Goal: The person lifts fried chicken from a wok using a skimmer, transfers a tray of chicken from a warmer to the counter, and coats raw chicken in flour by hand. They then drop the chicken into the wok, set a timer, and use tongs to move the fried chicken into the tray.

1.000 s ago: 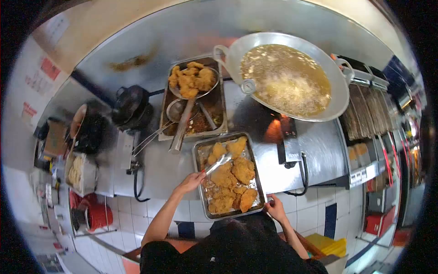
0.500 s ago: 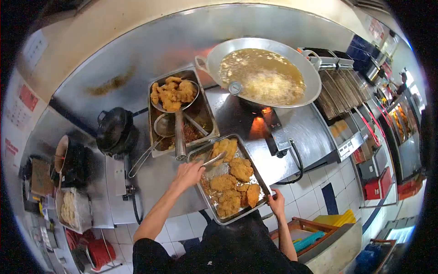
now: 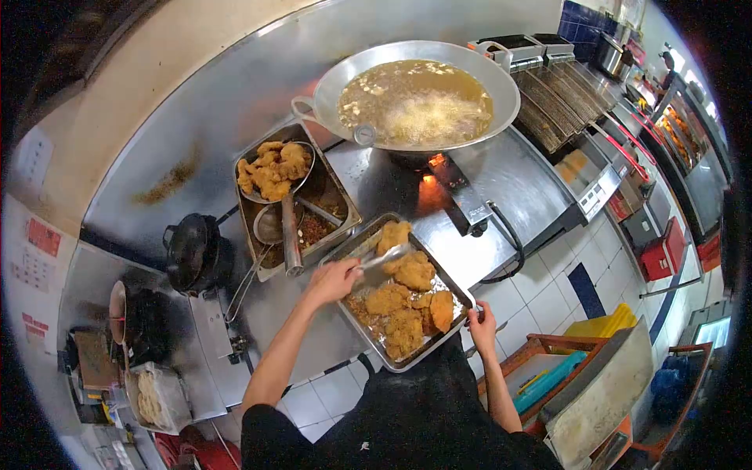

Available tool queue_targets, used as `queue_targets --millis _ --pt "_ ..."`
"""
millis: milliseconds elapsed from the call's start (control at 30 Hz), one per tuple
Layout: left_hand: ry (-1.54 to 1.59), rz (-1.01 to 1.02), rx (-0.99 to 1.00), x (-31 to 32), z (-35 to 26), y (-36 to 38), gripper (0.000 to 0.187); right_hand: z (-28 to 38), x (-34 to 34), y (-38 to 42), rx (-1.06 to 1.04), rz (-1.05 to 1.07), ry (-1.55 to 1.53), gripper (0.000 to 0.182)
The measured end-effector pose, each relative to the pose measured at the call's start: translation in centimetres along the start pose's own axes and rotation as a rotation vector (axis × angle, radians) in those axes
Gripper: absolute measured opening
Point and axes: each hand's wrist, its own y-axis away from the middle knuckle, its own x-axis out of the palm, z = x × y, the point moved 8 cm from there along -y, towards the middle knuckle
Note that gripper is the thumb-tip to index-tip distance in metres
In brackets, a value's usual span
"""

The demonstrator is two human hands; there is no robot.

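Observation:
My left hand (image 3: 333,282) is closed on a pair of metal tongs (image 3: 382,258), whose tips lie over the fried chicken (image 3: 413,272) in a rectangular metal tray (image 3: 464,296). Several golden breaded pieces fill the tray, with crumbs at its left side. At the tray's right edge, my right hand (image 3: 482,326) grips the rim. The near end of the tray is against my body, while its far end is at the steel counter (image 3: 313,354).
A large wok (image 3: 505,102) of bubbling oil stands over a lit burner, a thermometer (image 3: 364,135) at its rim. Left of it, a deep pan (image 3: 345,227) holds strainers, one full of fried chicken. Fryer baskets (image 3: 560,102) sit right; a wooden-framed cart (image 3: 540,356) stands beside me.
The tongs have lifted and shifted right across the tray, and the chicken piece at the far end sits differently. My right hand stays on the rim. The camera view has turned and shifted.

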Motion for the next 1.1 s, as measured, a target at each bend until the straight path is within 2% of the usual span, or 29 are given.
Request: queue_targets --millis 133,233,300,400,467,500,600,667,700,767,833,900,967,1033,1100 --pt "-0.207 -0.045 -0.058 -0.1 0.4 -1.5 0.031 1.8 -0.9 0.4 0.017 -0.047 -0.086 0.025" --pt "-0.21 -0.116 -0.088 -2.1 -0.4 2.4 0.034 0.5 -1.1 0.6 0.016 -0.089 -0.049 0.023" --pt "-0.133 -0.047 -0.207 -1.9 0.7 5.3 0.036 0.7 -1.2 1.1 0.036 -0.105 -0.084 0.021" --pt "-0.08 -0.009 -0.244 -0.1 1.9 8.8 0.039 1.4 -1.1 1.9 0.132 -0.114 -0.136 0.023" --pt "0.161 0.109 -0.306 3.0 3.2 10.2 0.044 2.0 -1.2 1.9 0.111 -0.126 -0.13 0.023" --pt "0.165 0.103 -0.315 4.5 4.4 10.1 0.044 1.9 -0.9 1.8 0.107 -0.116 -0.128 0.023" --pt "0.189 0.119 -0.23 8.3 5.6 8.4 0.05 1.9 -0.7 1.5 0.062 -0.117 -0.073 0.019" --pt "0.107 0.012 -0.041 7.2 3.3 5.8 0.053 1.8 -0.6 1.4 0.083 -0.097 -0.18 0.018" --pt "0.124 -0.005 -0.05 7.4 3.9 4.6 0.053 1.9 -0.7 1.3 0.066 -0.083 -0.167 0.018" --pt "0.091 0.194 0.011 9.7 4.4 2.1 0.052 1.8 -0.8 1.0 0.052 -0.043 -0.142 0.018" --pt "0.105 0.184 0.054 10.0 3.6 1.2 0.052 1.7 -0.8 0.8 0.066 -0.028 -0.17 0.019" --pt "0.279 0.185 0.073 10.4 2.4 1.1 0.052 1.7 -1.0 1.0 0.1 -0.022 -0.218 0.018" --pt "0.251 0.195 0.121 11.1 3.2 0.4 0.051 1.6 -0.9 0.5 0.104 -0.033 -0.223 0.018" --pt "0.204 0.322 0.092 12.8 5.2 0.6 0.048 0.8 -1.0 1.1 0.129 -0.029 -0.218 0.017" --pt "0.192 0.313 0.113 10.8 3.4 1.3 0.05 0.9 -0.9 0.8 0.136 -0.024 -0.226 0.017"
